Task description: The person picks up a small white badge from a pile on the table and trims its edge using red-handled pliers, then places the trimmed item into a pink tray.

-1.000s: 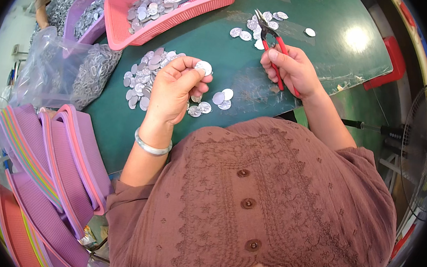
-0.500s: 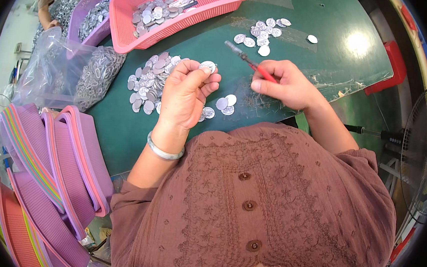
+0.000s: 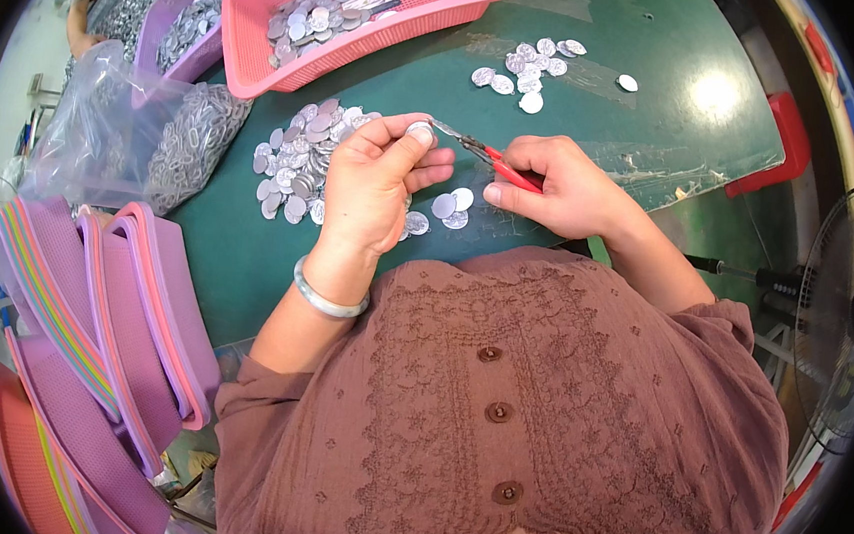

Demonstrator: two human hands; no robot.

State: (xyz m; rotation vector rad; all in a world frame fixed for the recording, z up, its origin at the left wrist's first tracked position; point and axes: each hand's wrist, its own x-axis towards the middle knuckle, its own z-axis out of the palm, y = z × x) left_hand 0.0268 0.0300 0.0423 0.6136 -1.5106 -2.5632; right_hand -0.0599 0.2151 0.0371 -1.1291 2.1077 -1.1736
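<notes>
I saw, from my remote post, the left hand [image 3: 379, 178] pinching a silver disc [image 3: 421, 129] between thumb and fingers, its face partly covered. The right hand [image 3: 564, 182] was wrapped around red-handled pliers [image 3: 508, 168], whose long axis slanted leftward and slightly away from the body, straight toward the disc. Their tips were at its rim (touching or just beside, I couldn't tell). A pile of discs [image 3: 295, 161] lay on the surface [image 3: 650, 104] left of the left hand.
</notes>
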